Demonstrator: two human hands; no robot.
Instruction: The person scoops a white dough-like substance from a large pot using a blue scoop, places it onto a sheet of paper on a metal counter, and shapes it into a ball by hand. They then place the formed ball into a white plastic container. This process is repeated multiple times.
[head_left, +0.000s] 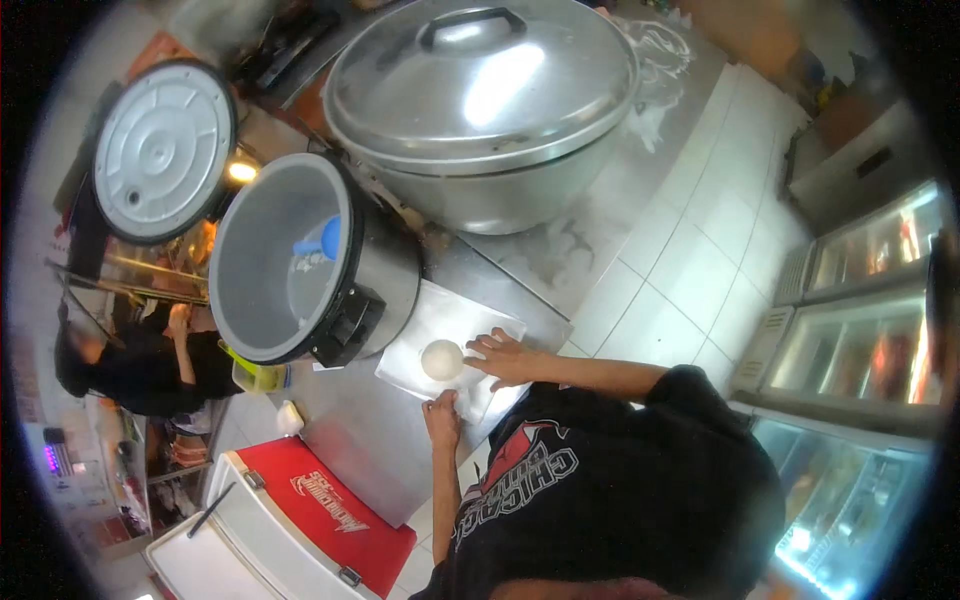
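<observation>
On the metal table (337, 427) lies white sheet wrapping (450, 311), and on it a rounded mound of white rice (442, 360). My right hand (501, 358) is spread at the mound's right side, over the sheet, with its fingers apart. My left hand (442, 416) is at the sheet's near edge just below the mound, its fingers bent; whether they pinch the sheet cannot be told. Beyond the sheet stands a large rice cooker (382, 285), lid raised, with a blue scoop (328, 238) and some rice remains inside.
A big lidded metal pot (495, 187) stands at the far side. The cooker's raised lid (161, 150) is at the upper left. A red and white cooler (322, 502) is at the lower left, below the table. At the left, another person (157, 367) stands near a yellow-green container (259, 375). Glass-fronted refrigerators (847, 345) line the right.
</observation>
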